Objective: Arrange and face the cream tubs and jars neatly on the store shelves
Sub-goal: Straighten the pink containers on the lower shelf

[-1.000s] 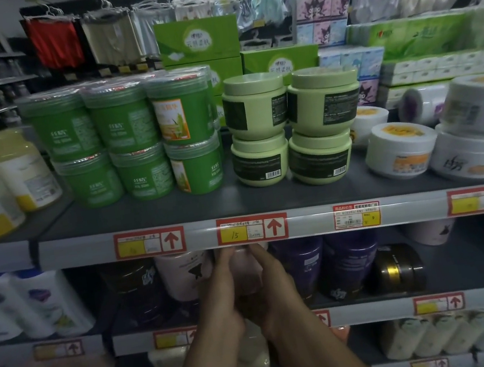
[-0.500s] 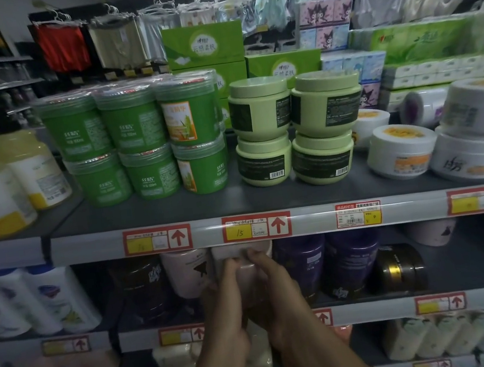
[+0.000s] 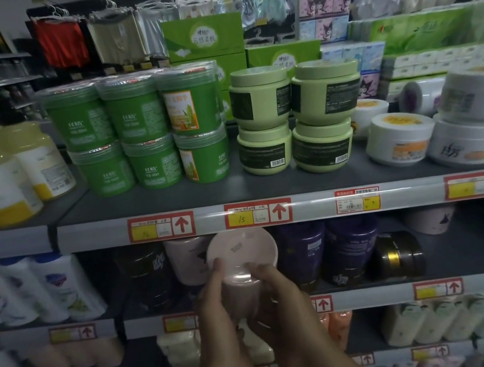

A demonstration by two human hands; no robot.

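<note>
Pink jar in curled fingers of left hand and right hand, body mostly hidden.

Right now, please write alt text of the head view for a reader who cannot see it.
A left hand and a right hand hold a pink tub, tilted toward the camera, before the middle shelf. On the upper shelf, green tubs and pale green jars stand stacked two high.

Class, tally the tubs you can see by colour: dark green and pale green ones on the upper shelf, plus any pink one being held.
dark green tubs: 6, in three stacks of two
pale green jars: 4, in two stacks of two
pink tub, gripped by the left hand and right hand: 1
Total: 11
</note>
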